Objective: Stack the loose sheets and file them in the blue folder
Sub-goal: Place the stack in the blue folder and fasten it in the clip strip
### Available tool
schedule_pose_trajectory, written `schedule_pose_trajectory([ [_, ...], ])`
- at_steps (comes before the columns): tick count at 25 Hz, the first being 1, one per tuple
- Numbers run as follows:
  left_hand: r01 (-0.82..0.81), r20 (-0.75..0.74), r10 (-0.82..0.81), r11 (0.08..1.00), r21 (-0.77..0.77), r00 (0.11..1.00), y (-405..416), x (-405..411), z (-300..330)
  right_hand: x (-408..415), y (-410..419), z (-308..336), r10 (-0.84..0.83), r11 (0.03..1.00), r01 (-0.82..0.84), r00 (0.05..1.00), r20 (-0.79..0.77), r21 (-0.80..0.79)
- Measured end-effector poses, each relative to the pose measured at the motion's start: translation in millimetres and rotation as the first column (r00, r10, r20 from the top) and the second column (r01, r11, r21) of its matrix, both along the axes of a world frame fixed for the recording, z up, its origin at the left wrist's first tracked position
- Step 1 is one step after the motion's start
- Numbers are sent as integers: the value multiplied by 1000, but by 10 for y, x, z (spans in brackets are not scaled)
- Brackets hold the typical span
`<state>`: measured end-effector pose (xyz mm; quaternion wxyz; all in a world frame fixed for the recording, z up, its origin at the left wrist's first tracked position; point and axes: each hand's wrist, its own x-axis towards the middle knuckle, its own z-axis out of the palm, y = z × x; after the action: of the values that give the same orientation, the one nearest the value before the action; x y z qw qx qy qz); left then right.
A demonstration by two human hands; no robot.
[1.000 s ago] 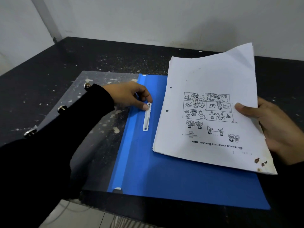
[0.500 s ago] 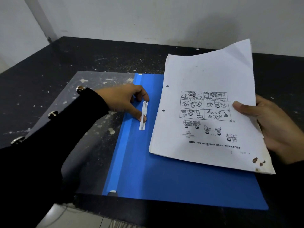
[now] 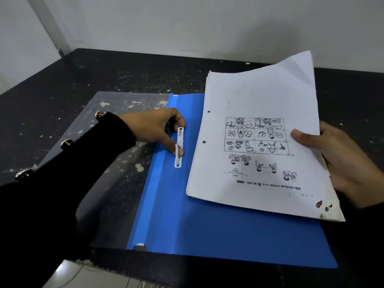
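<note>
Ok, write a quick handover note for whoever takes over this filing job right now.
Left hand: fingers on the white plastic fastener strip at the spine of the open blue plastic folder; whether it pinches or only presses is unclear.
Right hand: its grip holds the stack of white punched sheets, lifted at an angle above the folder.
Done: sheets stacked, folder open.
Left: thread the sheets' holes onto the fastener, secure, close the clear cover.

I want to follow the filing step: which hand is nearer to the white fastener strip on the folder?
Left. The left hand touches the white fastener strip with its fingers; the right hand holds the sheet stack at its far edge.
</note>
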<state>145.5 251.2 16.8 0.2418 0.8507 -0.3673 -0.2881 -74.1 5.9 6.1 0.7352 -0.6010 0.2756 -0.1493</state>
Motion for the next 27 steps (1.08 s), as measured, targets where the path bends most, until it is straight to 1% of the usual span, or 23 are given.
schedule_pose_trajectory([
  [2, -2, -43, 1, 1000, -21, 999, 15, 9, -1, 0, 2, 8, 2, 1000, -2, 1000, -6, -4],
  [5, -35, -170, 15, 993, -115, 985, 59, 17, -6, -8, 11, 7, 2, 1000, -2, 1000, -9, -1],
  [6, -47, -189, 21, 990, -134, 982, 69, 16, -13, -12, 13, 6, 1, 1000, -1, 1000, -8, -3],
  [9, -73, -149, 48, 983, -169, 988, 79, 17, -63, -15, 28, 14, 7, 1000, -7, 1000, -6, -8],
  [13, -128, -188, 82, 960, -248, 979, 78, -1, -92, -15, 37, 19, 9, 1000, -9, 1000, -3, -8],
  [19, -186, -128, 164, 963, -195, 978, 40, 25, -38, -6, 36, 15, 2, 1000, -2, 1000, 1, -10],
  [24, -165, -173, 131, 966, -200, 976, 41, 34, -19, -6, 43, 20, 16, 1000, -16, 1000, 9, 4],
  [27, -209, -237, 147, 942, -264, 960, 41, 37, -27, -8, 45, 24, 24, 1000, -24, 999, 21, 9],
])
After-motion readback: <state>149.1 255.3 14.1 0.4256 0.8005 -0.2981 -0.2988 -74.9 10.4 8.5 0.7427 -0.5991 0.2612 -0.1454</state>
